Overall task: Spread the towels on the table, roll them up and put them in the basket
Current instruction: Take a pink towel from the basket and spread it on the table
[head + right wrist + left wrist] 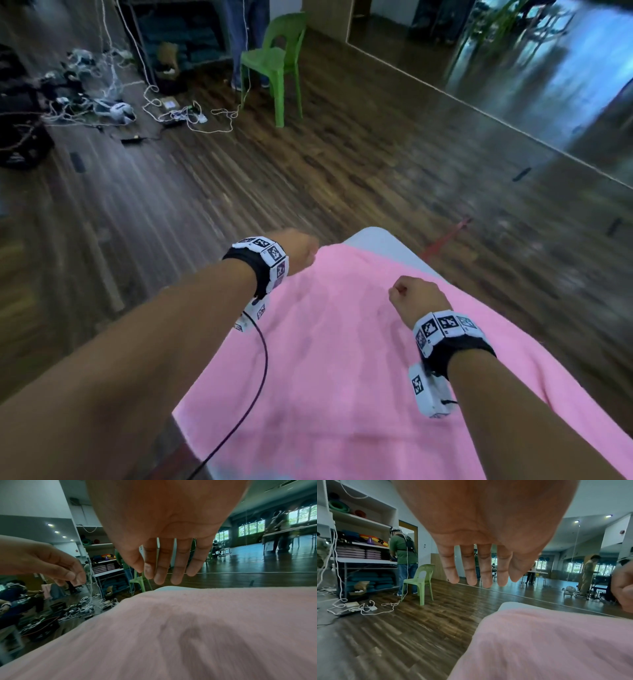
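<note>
A pink towel [342,359] lies spread flat over a white table [376,236], whose far corner shows bare. My left hand [301,251] hovers at the towel's far left corner. In the left wrist view its fingers [485,573] hang straight and relaxed above the towel [547,642], holding nothing. My right hand [414,296] hovers over the far right part of the towel. Its fingers [176,568] also hang loose and empty above the towel [171,635]. No basket is in view.
A wooden floor surrounds the table. A green plastic chair [274,58] stands beyond it, with a person [404,550] standing at shelves behind. Tangled cables and chargers [171,113] lie on the floor to the far left. A mirror wall runs along the right.
</note>
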